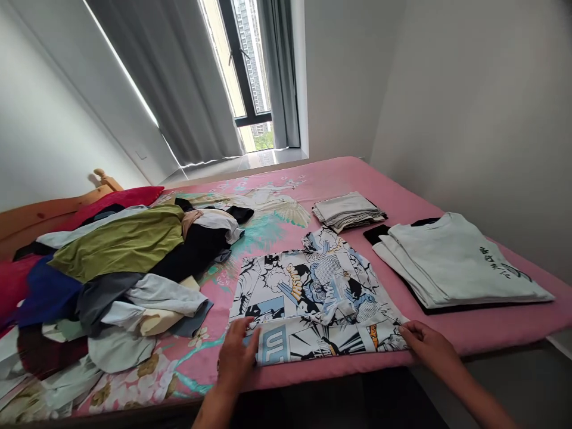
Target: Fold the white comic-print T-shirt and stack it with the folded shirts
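From the head camera I see my left hand lying flat, fingers spread, on the near left corner of a comic-print shirt, pressing it without gripping. My right hand rests at the shirt's near right corner, fingers lightly curled on the folded hem; I cannot tell whether it pinches the cloth. The shirt lies spread on the pink bed near its front edge, at six o'clock in the view. At nine o'clock sits a heap of unfolded clothes. At three o'clock, just beside the shirt, is a stack of folded pale T-shirts, and at one o'clock a small folded grey pile.
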`<state>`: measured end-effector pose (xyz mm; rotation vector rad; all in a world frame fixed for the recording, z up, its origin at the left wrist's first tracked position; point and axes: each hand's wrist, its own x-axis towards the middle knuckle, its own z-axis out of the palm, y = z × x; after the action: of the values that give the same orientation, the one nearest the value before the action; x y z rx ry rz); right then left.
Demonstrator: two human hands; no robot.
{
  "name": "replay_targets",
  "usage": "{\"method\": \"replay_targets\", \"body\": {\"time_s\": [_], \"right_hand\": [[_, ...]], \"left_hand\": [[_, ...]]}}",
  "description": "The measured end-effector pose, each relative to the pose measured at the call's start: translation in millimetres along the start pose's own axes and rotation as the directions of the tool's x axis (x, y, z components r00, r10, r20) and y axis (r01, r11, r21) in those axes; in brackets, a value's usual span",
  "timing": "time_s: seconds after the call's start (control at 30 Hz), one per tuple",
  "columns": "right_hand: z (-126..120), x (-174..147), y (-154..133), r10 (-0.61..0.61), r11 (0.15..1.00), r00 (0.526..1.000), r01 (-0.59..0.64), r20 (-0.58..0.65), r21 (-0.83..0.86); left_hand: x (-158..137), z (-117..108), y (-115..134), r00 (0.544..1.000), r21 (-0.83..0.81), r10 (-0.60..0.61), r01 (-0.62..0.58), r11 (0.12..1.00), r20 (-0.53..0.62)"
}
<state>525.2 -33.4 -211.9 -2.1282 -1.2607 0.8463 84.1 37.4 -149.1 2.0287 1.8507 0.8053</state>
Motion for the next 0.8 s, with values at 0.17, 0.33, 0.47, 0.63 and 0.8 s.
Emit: {"method": "replay_targets", "body": {"time_s": [0.17,0.33,0.47,0.63,0.8], "right_hand": [[-1,-1,-6,-0.002,0.999,1.000,0.003,-0.008,0.043],[-1,-4,-9,0.010,0.996,1.000,-0.010,-0.008,0.093],[-1,-6,-9,0.007,0.984,1.000,-0.007,0.003,0.177],[-6,-10,-11,0.049,0.979,0.998,-0.053,0.025,0.195],[-15,-19,-23,0.063,0.997,0.995,-0.059,-0.072,0.048]], "left_hand": [[3,56,94,0.898,-0.201,0.382,-0.341,0.918,0.219],[30,101,152,0.780,-0.107,0.491,-0.491,0.865,0.387],[54,112,171,0.748,-0.012,0.447,-0.507,0.862,0.491],[83,102,169,0.815,0.017,0.342,-0.395,0.919,0.468],[102,98,139,0.891,0.037,0.093,-0.122,0.992,0.444]]}}
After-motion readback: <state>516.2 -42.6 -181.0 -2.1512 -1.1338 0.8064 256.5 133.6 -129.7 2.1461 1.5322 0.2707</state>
